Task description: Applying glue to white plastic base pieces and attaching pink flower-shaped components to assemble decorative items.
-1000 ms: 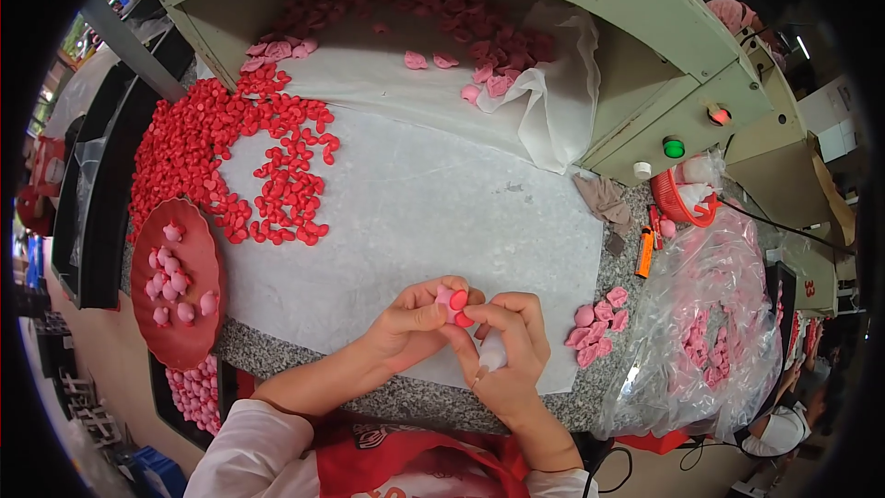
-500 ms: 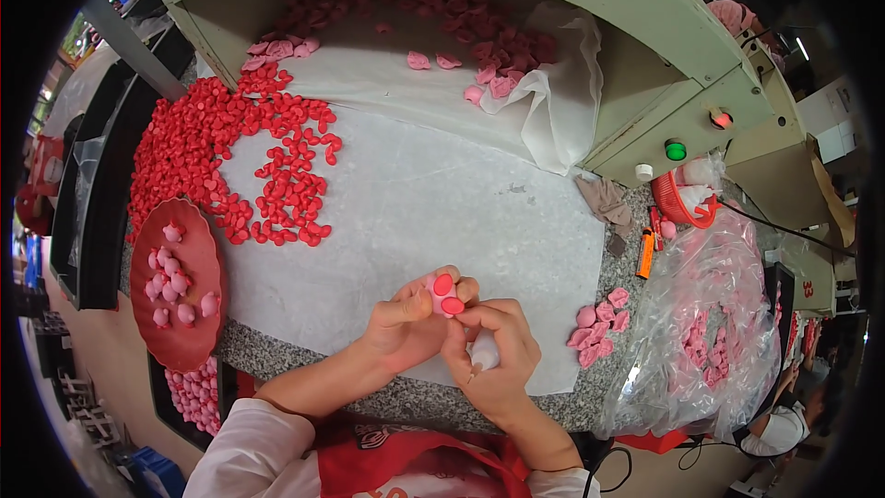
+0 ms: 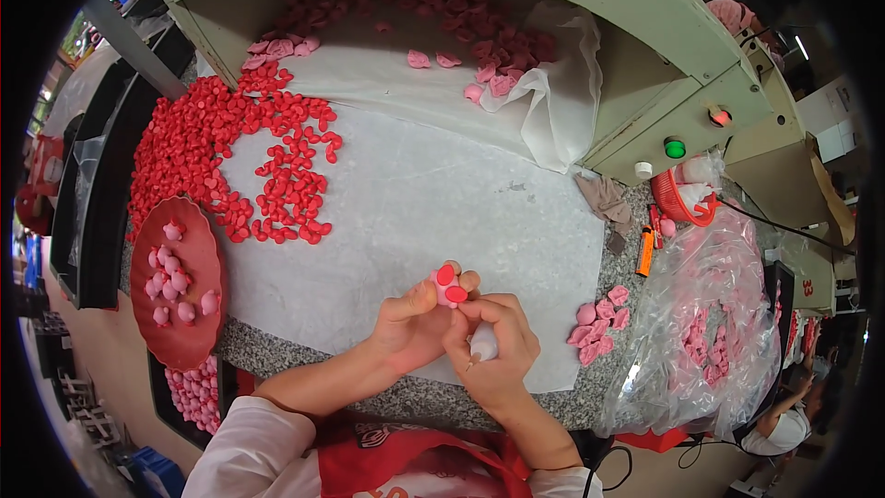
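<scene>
My left hand [image 3: 413,323] pinches a small pink toy piece with red parts on it [image 3: 447,284] at the near edge of the white-covered table [image 3: 415,194]. Right beside it, my right hand [image 3: 498,346] is closed around a small white bottle [image 3: 483,343], its tip pointing up toward the pink piece. Both hands touch each other over the white sheet. A big spread of small red pieces [image 3: 240,157] lies to the far left of my hands.
A red tray [image 3: 175,314] with pink pieces sits at the left edge. More pink pieces [image 3: 599,318] lie right of my hands beside a clear bag [image 3: 710,332] of them. A box-like machine [image 3: 645,65] with red and green buttons holds pink pieces at the back.
The pink piece has been lifted and turned in my left hand, showing red parts. My right hand has drawn back slightly with the white bottle.
</scene>
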### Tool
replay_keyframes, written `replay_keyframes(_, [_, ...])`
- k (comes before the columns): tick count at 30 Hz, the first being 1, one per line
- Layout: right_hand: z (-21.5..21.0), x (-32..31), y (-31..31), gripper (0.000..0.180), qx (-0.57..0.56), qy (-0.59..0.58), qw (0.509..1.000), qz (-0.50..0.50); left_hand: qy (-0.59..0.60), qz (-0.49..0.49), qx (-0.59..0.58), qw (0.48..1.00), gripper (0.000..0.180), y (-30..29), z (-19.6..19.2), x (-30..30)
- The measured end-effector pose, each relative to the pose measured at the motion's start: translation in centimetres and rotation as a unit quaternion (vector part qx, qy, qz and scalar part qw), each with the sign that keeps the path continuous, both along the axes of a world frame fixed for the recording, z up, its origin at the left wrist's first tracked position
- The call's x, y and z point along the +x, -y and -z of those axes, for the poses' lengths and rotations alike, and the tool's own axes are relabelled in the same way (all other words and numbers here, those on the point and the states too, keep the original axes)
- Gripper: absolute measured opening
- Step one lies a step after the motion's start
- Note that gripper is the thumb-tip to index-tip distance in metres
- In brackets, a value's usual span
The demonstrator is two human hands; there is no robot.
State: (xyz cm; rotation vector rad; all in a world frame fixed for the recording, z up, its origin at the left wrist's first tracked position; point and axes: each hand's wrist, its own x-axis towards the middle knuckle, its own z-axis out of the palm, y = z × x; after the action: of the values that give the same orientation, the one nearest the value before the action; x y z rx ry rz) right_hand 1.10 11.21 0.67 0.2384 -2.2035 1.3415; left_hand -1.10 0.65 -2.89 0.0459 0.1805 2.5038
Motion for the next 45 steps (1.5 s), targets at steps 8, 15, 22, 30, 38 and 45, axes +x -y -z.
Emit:
replay_keyframes(8, [0.4,-0.3,0.1,0.02,-0.003,0.023,1.0,0.002,0.057,-0.004,-0.059,0.997,0.028,0.3,-1.2,0.0])
replay_keyframes(15, [0.8,-0.4,0.5,0.022,-0.013,0.023,1.0,0.007,0.068,0.007,-0.056,0.996,0.03,0.7,-1.1,0.1])
replay_keyframes(22, [0.9,-0.4,0.6,0.019,0.013,-0.004,1.0,0.023,0.08,-0.002,-0.053,0.995,0.028,0.5,-0.7,0.2])
replay_keyframes(30, [1.1,-0.2,0.2,0.021,0.032,-0.025,0.999,-0.006,0.058,-0.005,-0.074,0.996,0.027,0.5,-0.7,0.1])
replay_keyframes(38, [-0.2,0.0,-0.9,0.037,-0.005,0.004,1.0,-0.028,-0.05,0.023,-0.065,0.996,0.028,0.8,-0.9,-0.2])
replay_keyframes(45, [-0.5,0.2,-1.4,0.039,0.071,-0.042,0.996,-0.019,-0.073,0.038,-0.09,0.993,0.027,1.0,-0.5,-0.3])
